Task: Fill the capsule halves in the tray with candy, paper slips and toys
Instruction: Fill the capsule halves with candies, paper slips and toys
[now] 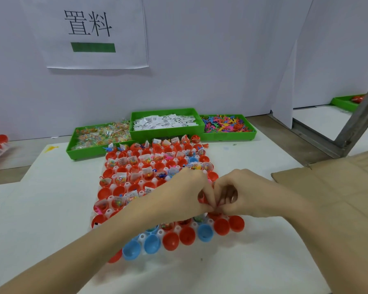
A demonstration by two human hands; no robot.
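Your hands, left [187,195] and right [240,193], met fingertip to fingertip over tray [142,237] near right edge, pinching small item, identity unclear. Judgement: seat it fully in one capsule half; near-edge halves [170,240] remained unfilled.

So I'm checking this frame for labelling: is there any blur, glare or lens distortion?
Head view: lighting is even and soft, with faint shadows under the forearms and no strong glare. Wide-angle bending shows in the metal post at the right edge. The sign reads sharp, while what the left hand and right hand pinch is too small to tell.
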